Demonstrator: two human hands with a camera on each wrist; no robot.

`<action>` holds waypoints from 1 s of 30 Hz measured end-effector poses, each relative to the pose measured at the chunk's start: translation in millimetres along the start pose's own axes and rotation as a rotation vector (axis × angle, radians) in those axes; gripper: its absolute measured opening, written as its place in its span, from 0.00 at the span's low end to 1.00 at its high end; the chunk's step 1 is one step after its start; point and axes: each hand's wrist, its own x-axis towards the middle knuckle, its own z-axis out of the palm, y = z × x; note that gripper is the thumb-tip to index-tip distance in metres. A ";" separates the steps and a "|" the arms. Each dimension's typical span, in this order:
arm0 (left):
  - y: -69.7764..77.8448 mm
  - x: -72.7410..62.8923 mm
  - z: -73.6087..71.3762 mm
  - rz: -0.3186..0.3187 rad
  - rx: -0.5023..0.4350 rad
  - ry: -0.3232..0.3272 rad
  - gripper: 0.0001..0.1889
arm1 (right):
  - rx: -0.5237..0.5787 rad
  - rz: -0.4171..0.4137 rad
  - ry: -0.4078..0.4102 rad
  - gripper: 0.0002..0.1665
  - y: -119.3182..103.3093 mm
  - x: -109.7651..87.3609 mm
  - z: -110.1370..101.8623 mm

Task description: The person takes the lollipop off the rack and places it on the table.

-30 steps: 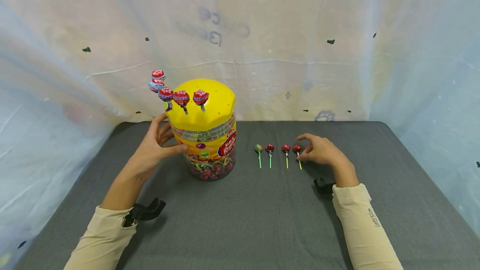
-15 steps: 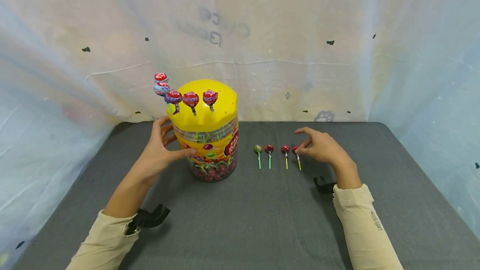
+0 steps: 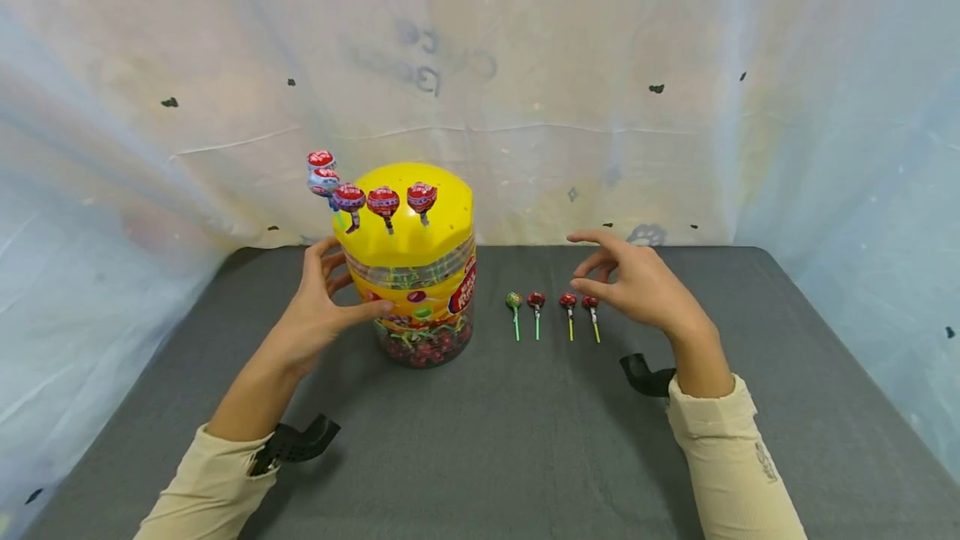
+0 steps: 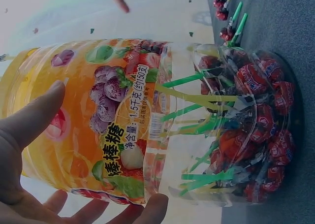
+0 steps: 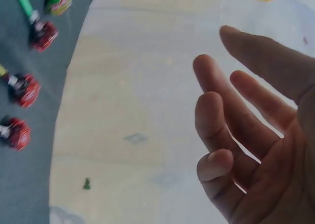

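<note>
A clear plastic lollipop jar (image 3: pixel 423 348) with a yellow lid (image 3: pixel 408 252) stands at the left of the table. My left hand (image 3: pixel 311 315) grips its left side, thumb across the printed label (image 4: pixel 118 111), fingers round the back. Several lollipops stick up from the lid, among them a purple-and-red one (image 3: pixel 422 198) on top. To the jar's right lie a green lollipop (image 3: pixel 513 301) and three red ones, the rightmost red lollipop (image 3: pixel 591 304) being nearest my right hand (image 3: pixel 637 282). That hand hovers over the row, fingers loosely bent, holding nothing. In the right wrist view its fingers (image 5: pixel 211 115) are spread apart.
A dark grey cloth covers the table (image 3: pixel 480 457). Behind it hangs a pale plastic sheet (image 3: pixel 525 65) that also closes off both sides. Wrapped red lollipops (image 4: pixel 266 125) with green and yellow sticks fill the jar's bottom.
My right hand has risen from the rightmost lollipop and moved left, leaving it on the table. The jar has shifted and turned slightly to the right in my left hand.
</note>
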 end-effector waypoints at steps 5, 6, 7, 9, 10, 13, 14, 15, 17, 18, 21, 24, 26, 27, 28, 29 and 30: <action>0.6 0.2 0.3 -0.006 0.001 -0.003 0.55 | 0.022 -0.053 0.054 0.35 -18.3 -3.1 -2.3; 0.6 -0.1 0.1 -0.006 0.001 -0.002 0.55 | 0.029 -0.066 0.066 0.35 -20.9 -3.5 -2.1; 0.5 -0.3 0.0 -0.005 0.001 -0.001 0.55 | 0.035 -0.077 0.078 0.35 -23.3 -3.9 -1.7; 0.4 -0.9 -0.6 -0.004 0.005 0.001 0.55 | 0.050 -0.093 0.098 0.34 -27.5 -4.2 -0.7; 0.5 -1.1 -0.8 -0.004 0.006 0.001 0.55 | 0.056 -0.102 0.108 0.34 -29.4 -4.5 -0.1; 0.4 -0.9 -1.1 -0.001 0.007 -0.002 0.55 | 0.071 -0.139 0.142 0.33 -35.8 -4.5 1.4; 0.4 -0.7 -1.2 0.000 0.008 -0.003 0.55 | 0.076 -0.154 0.154 0.34 -38.0 -4.4 1.9; 0.4 -0.5 -1.3 0.000 0.008 -0.003 0.55 | 0.079 -0.168 0.165 0.34 -40.2 -4.2 2.4; 0.7 -0.4 -1.6 -0.001 0.011 -0.002 0.55 | 0.087 -0.192 0.185 0.35 -44.5 -4.1 3.6; 0.7 -0.4 -1.5 -0.001 0.013 -0.002 0.55 | 0.090 -0.204 0.193 0.35 -46.4 -4.0 4.3; 1.1 -0.3 -1.7 -0.002 0.022 0.003 0.56 | 0.091 -0.226 0.203 0.36 -51.6 -3.7 6.0; 1.3 -0.3 -1.6 0.001 0.027 0.006 0.56 | 0.082 -0.244 0.199 0.37 -56.0 -3.7 6.9; 1.4 -0.3 -1.7 0.002 0.026 0.007 0.55 | 0.072 -0.251 0.196 0.37 -57.4 -4.0 7.4; 1.4 -0.4 -1.6 0.003 0.023 0.005 0.55 | 0.064 -0.256 0.196 0.36 -57.9 -4.1 7.6; 1.4 -0.4 -1.5 0.003 0.021 0.004 0.55 | 0.059 -0.259 0.198 0.37 -58.7 -4.4 7.4; 1.4 -0.4 -1.4 0.004 0.020 0.004 0.55 | 0.054 -0.263 0.200 0.37 -59.4 -4.5 7.3; 1.4 -0.5 -1.4 0.004 0.018 0.004 0.55 | 0.049 -0.266 0.202 0.37 -60.0 -4.6 7.1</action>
